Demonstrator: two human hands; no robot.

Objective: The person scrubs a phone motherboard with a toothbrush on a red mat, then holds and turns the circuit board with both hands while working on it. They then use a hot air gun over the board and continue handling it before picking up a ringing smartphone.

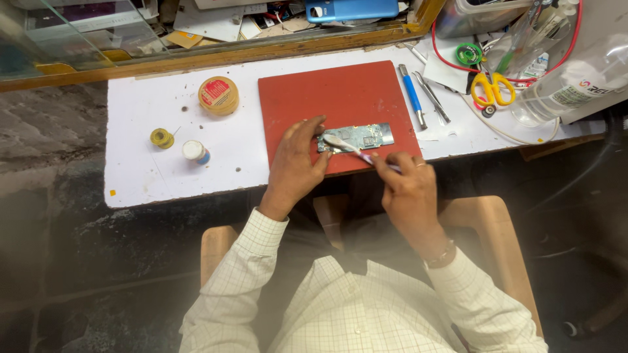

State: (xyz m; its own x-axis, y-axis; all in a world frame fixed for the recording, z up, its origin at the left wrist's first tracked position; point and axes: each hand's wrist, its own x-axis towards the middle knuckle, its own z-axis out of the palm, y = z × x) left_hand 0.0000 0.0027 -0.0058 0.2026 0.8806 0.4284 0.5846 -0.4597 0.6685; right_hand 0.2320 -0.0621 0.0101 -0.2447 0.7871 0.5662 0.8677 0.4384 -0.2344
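Observation:
A small green circuit board [364, 137] lies on a red mat [327, 98] at the front of a white worktop [137, 124]. My left hand [294, 167] presses on the board's left end with its fingertips. My right hand [409, 189] grips a small brush [347, 146] by its pinkish handle, with the white bristle head resting on the board's left part.
A round yellow tin [218, 95], a yellow solder spool [161, 138] and a small white-capped jar [195, 151] stand left of the mat. To the right lie a blue-handled tool [412, 96], tweezers [432, 97], yellow scissors [492, 88] and a clear plastic bottle [575, 82]. A wooden stool [490, 229] is under me.

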